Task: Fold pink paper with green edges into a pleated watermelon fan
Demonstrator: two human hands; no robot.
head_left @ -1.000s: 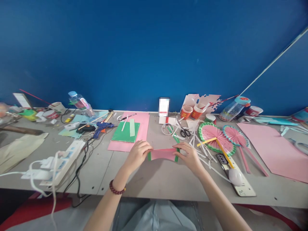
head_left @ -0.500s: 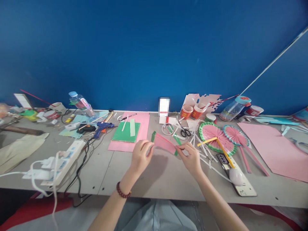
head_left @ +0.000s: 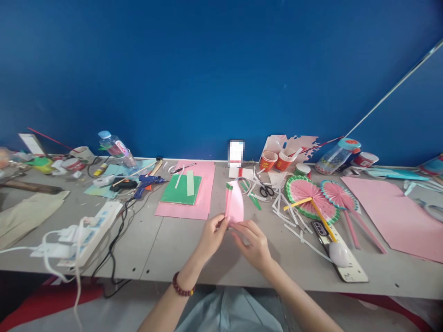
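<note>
A pink paper [head_left: 236, 203] with green at its top left corner stands up from the desk, pleated along its left side and curved on the right. My left hand [head_left: 212, 236] pinches it at the lower left, thumb and fingertips pressed together. At its lower edge, the fingertips of my right hand [head_left: 254, 242] touch the paper; the thumb is held apart below them. Close behind lie white paper strips [head_left: 277, 210], green strips [head_left: 255, 203] and black-handled scissors [head_left: 266, 189].
To the right are watermelon-patterned paper fans [head_left: 313, 196], a phone [head_left: 351, 267] and a large pink sheet [head_left: 398, 216]. Left of my hands are a green pack [head_left: 180, 196] on pink paper, a blue glue gun [head_left: 147, 184] and a power strip [head_left: 100, 228] with cables. Paper cups [head_left: 268, 161] stand behind.
The pink paper has turned from lying slanted between my hands to standing upright. My left hand has taken hold of its lower end. My right hand has moved left and its pinch has loosened.
</note>
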